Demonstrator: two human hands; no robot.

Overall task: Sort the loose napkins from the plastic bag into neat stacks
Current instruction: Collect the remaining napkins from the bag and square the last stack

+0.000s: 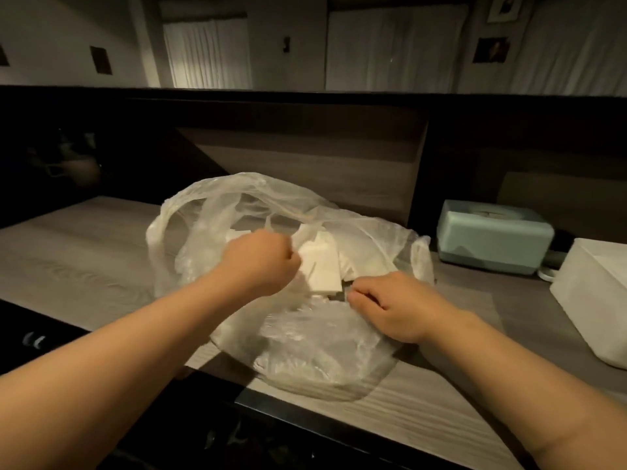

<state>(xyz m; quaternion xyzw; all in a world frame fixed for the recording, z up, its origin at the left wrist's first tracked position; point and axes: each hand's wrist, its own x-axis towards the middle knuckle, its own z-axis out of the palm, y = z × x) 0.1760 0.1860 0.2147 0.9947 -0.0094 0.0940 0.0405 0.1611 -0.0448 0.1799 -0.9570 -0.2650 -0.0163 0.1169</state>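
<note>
A grey wood-grain counter (84, 262) carries a crumpled clear plastic bag (322, 354) at its front edge. Just inside the bag's mouth, the right hand (397, 307) rests with fingers curled, pinching the film. Beyond it, the left hand (263, 262) closes on a wad of white napkins (322, 266). They look light, soft and easily creased; grip them by the folded edges. Right of the bag sit a teal tissue box (492, 235) and a white bin (593, 300).

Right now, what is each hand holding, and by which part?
Left hand pinches a white napkin at its left edge inside the plastic bag. Right hand presses the bag's film; its grip cannot be told.
</note>
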